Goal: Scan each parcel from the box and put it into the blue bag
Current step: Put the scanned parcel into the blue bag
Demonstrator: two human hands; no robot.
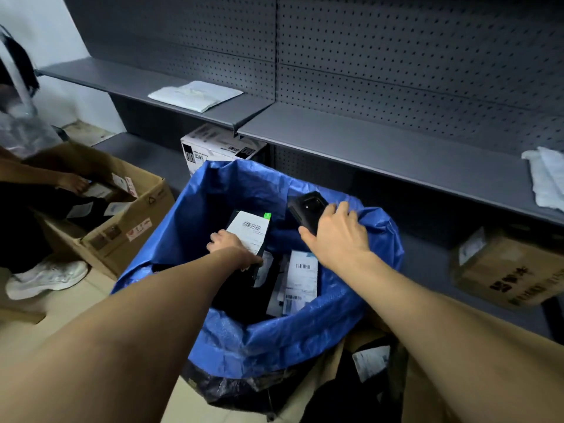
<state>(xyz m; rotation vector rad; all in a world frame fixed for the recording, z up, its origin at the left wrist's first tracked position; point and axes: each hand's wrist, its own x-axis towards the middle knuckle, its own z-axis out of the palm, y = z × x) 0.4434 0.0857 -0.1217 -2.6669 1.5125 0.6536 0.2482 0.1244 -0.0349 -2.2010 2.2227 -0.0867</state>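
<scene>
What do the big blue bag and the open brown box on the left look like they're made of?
The blue bag looks like woven plastic sheeting: faintly glossy, crinkled, holding stiff folds. The brown box looks like matte corrugated cardboard, judging by its creased flaps and stuck-on labels, though the fluted edge isn't clear.

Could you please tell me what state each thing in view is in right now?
blue bag: open, partly filled with parcels
black parcel: held inside the bag's mouth
left hand: gripping the parcel
right hand: holding the scanner
cardboard box: open
</scene>
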